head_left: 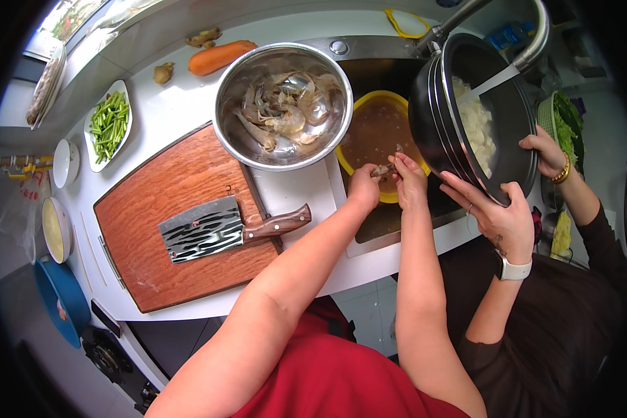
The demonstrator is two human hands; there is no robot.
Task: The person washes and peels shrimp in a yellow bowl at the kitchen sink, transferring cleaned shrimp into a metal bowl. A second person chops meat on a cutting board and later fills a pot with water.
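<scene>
Over the near edge of the yellow basin (pixel 389 192), my left hand (pixel 364 187) and my right hand (pixel 411 180) pinch a small grey shrimp (pixel 382 170) between them. Both sets of fingers are closed on it. Brownish water with small bits fills the basin, which sits in the dark sink (pixel 377 228). Just left of it, a steel bowl (pixel 224 150) holds several raw shrimp (pixel 285 111) with heads and legs on.
At right, a co-worker's hands (pixel 498 219) tilt a black pot (pixel 435 129) of white pieces under the faucet (pixel 536 42). A cleaver (pixel 202 226) lies on the wooden cutting board (pixel 146 181). Beyond are a carrot (pixel 219 58), ginger (pixel 163 73) and a dish of cut green stalks (pixel 110 125).
</scene>
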